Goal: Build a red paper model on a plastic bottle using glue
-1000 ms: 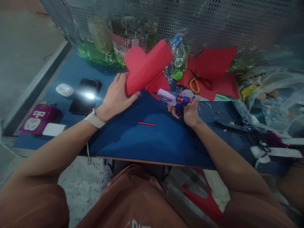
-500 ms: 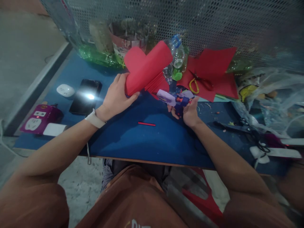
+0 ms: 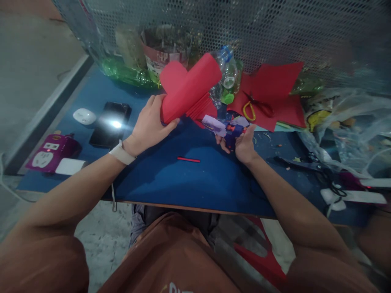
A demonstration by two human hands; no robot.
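My left hand (image 3: 148, 124) is closed round the lower end of a red paper roll (image 3: 192, 87), thumb along its near side. Behind the roll shows a rounded red paper piece (image 3: 173, 75), with pleated red paper (image 3: 201, 106) at its right. My right hand (image 3: 245, 145) grips a small dark purple object (image 3: 234, 129) with pale lilac flaps and an orange-red middle; its kind is unclear, and the fingers partly hide it. Between my hands, a thin red stick (image 3: 188, 159) lies on the blue table (image 3: 183, 183).
Scissors (image 3: 249, 110) lie on red sheets (image 3: 275, 81) at the back right. Plastic bottles (image 3: 229, 79) and a pot (image 3: 166, 55) stand along the mesh. A black box (image 3: 110, 124), purple power socket (image 3: 51, 152) and white case (image 3: 84, 116) are at left; plastic bags (image 3: 354, 130) at right.
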